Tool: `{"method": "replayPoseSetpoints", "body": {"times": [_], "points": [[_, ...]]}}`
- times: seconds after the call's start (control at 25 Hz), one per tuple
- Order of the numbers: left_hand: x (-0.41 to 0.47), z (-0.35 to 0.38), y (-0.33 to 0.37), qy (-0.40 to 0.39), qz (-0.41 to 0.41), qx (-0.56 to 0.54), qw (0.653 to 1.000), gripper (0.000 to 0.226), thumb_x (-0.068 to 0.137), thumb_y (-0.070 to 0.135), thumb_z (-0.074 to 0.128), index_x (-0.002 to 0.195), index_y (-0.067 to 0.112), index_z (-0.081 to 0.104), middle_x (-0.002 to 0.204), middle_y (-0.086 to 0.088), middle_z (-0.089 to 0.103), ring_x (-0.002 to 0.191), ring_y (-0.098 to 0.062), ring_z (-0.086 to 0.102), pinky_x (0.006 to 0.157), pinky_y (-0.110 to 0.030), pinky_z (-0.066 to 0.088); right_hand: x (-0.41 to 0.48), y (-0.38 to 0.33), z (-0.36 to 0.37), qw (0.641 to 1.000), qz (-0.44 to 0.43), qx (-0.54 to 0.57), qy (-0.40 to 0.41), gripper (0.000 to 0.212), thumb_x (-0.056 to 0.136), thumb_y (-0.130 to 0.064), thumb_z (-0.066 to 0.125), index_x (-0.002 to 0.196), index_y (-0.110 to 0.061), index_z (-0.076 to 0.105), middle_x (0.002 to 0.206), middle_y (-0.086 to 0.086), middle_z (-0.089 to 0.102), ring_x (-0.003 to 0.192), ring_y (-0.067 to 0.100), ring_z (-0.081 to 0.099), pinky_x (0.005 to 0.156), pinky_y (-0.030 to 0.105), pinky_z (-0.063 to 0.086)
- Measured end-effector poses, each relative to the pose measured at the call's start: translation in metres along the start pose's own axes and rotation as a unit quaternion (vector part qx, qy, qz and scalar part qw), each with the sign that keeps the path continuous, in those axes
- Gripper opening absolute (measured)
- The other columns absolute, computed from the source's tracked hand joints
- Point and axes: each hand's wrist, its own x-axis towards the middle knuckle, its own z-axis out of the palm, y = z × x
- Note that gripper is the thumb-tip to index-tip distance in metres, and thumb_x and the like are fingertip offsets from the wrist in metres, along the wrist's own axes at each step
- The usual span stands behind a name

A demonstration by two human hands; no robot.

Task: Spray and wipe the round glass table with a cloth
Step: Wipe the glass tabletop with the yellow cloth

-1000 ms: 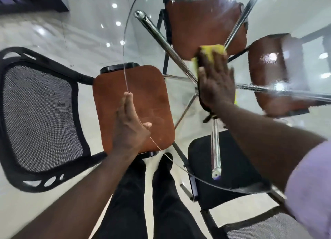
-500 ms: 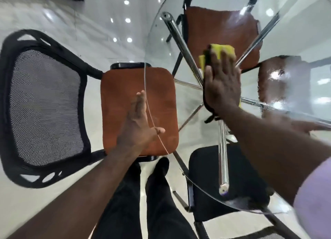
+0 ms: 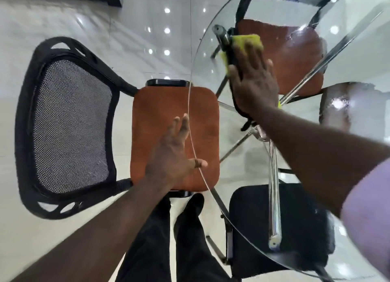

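Cloth [image 3: 247,41], yellow, at one o'clock. Lay on round glass table [image 3: 211,55], pressed flat under right hand [image 3: 254,85]; fingers straight and spread, curled round nothing. Left hand [image 3: 172,155], centre: held open, fingers extended, thumb at table's rim, holding nothing. Mesh-backed chair [image 3: 71,125], nine o'clock; brown seat [image 3: 160,112] partly beneath glass. Chrome table leg [image 3: 274,207], five o'clock, seen through glass.

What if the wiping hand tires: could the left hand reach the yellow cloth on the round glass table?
Probably not: the right hand lies flat on the yellow cloth, only its far edge bare; nothing else blocks the left hand.
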Motion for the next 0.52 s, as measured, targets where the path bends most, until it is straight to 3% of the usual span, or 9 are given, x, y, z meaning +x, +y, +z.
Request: {"method": "replayPoseSetpoints", "body": {"times": [0.04,0.08,0.12,0.16,0.24,0.32,0.36,0.44,0.52], "points": [[-0.002,-0.003,-0.001,-0.005,-0.003,0.004,1.0,0.134,0.07,0.07,0.078,0.162,0.044,-0.016,0.176,0.008,-0.008,0.162,-0.016,-0.001,0.127,-0.046,0.025,-0.011,-0.012,0.0,0.993,0.113,0.022,0.015,0.062,0.111,-0.058,0.023,0.171,-0.045,0.014,0.183,-0.006,0.012,0.169,0.021,0.01,0.133,0.056,0.019],[-0.003,-0.004,-0.003,-0.008,-0.007,-0.016,1.0,0.13,0.07,0.072,0.078,0.163,0.046,-0.009,0.176,0.008,-0.003,0.162,-0.017,0.005,0.127,-0.047,0.028,-0.033,-0.028,0.003,0.984,0.173,0.037,0.01,0.062,0.112,-0.057,0.022,0.172,-0.044,0.011,0.183,-0.005,0.01,0.169,0.022,0.008,0.133,0.057,0.017],[-0.002,-0.006,-0.004,0.0,-0.011,-0.07,0.998,0.121,0.07,0.072,0.079,0.163,0.047,0.005,0.175,0.007,0.007,0.161,-0.018,0.015,0.126,-0.047,0.03,-0.06,-0.046,0.002,0.985,0.168,0.032,-0.006,0.063,0.112,-0.056,0.022,0.172,-0.043,0.01,0.183,-0.004,0.008,0.169,0.023,0.006,0.134,0.057,0.016],[0.003,-0.006,-0.006,0.03,-0.018,-0.146,0.989,0.105,0.073,0.071,0.077,0.16,0.047,0.025,0.172,0.004,0.022,0.155,-0.019,0.032,0.124,-0.046,0.035,-0.086,-0.057,0.003,0.994,0.103,0.011,-0.027,0.063,0.112,-0.055,0.023,0.172,-0.043,0.009,0.183,-0.005,0.006,0.17,0.022,0.005,0.134,0.056,0.015],[0.015,-0.001,-0.008,0.15,-0.035,-0.264,0.952,0.061,0.086,0.06,0.068,0.142,0.035,0.06,0.151,0.003,0.052,0.129,-0.012,0.059,0.112,-0.039,0.048,-0.11,-0.06,0.005,0.989,-0.129,-0.015,-0.071,0.062,0.113,-0.054,0.029,0.172,-0.042,0.016,0.183,-0.005,0.011,0.17,0.022,0.006,0.135,0.052,0.015],[0.029,0.002,-0.005,0.264,-0.061,-0.292,0.917,0.034,0.102,0.041,0.058,0.131,0.024,0.066,0.131,0.004,0.063,0.111,-0.005,0.062,0.102,-0.021,0.049,-0.06,-0.046,0.006,0.949,-0.307,-0.028,-0.068,0.06,0.114,-0.054,0.035,0.171,-0.039,0.027,0.181,-0.005,0.02,0.169,0.02,0.011,0.134,0.047,0.018],[0.033,0.003,0.001,0.299,-0.07,-0.289,0.907,0.032,0.106,0.037,0.053,0.132,0.022,0.063,0.128,0.003,0.062,0.11,-0.006,0.06,0.097,-0.011,0.044,-0.029,-0.04,0.009,0.947,-0.315,-0.031,-0.06,0.059,0.114,-0.054,0.036,0.17,-0.04,0.029,0.18,-0.006,0.023,0.168,0.018,0.013,0.133,0.045,0.02],[0.04,0.002,0.016,0.304,-0.066,-0.289,0.905,0.037,0.11,0.037,0.045,0.141,0.02,0.055,0.135,0.003,0.056,0.116,-0.009,0.057,0.09,0.002,0.035,0.025,-0.028,0.011,0.986,-0.164,-0.001,-0.033,0.059,0.113,-0.055,0.033,0.17,-0.044,0.024,0.181,-0.008,0.02,0.168,0.016,0.012,0.134,0.046,0.019],[0.049,-0.002,0.03,0.291,-0.057,-0.28,0.913,0.042,0.11,0.036,0.043,0.148,0.018,0.049,0.144,0.001,0.052,0.12,-0.01,0.056,0.089,0.004,0.034,0.024,-0.026,0.012,0.999,0.022,0.03,-0.015,0.062,0.112,-0.057,0.027,0.171,-0.044,0.015,0.182,-0.007,0.013,0.169,0.019,0.008,0.136,0.053,0.014]]}}
